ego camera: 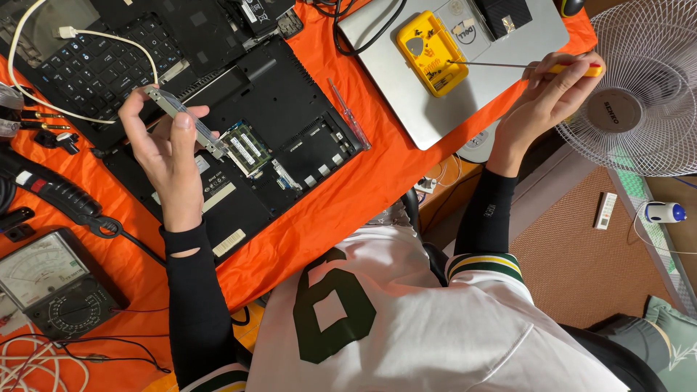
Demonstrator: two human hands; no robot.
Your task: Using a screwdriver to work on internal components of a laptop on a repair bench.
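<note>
In the head view, the left hand (pixel 165 141) holds a narrow grey metal drive bracket (pixel 185 120) above the opened black laptop (pixel 268 138), near the bench's left side. Its fingers (pixel 183 123) are closed on the strip at mid-length, thumb on top, both ends sticking out. The bracket looks light, thin and stiff, with hard edges; it would likely bend if levered, so a pinch across its flat middle seems the safest hold.

The right hand (pixel 548 98) is out past the bench's right edge, fingers curled shut around the yellow handle of a slim screwdriver (pixel 523 67); its shaft points left over the silver laptop (pixel 450 58) at the bench's far right corner.

On that silver lid lies a yellow rectangular case (pixel 430 52) with printed markings, plus a pale round-cornered sticker just beside it and a dark square box further along. The black laptop's underside carries 2 white rectangular labels near the bench's near edge. An orange cloth (pixel 363 189) covers the bench; a grey analogue meter (pixel 51 283) sits at its near left corner.
</note>
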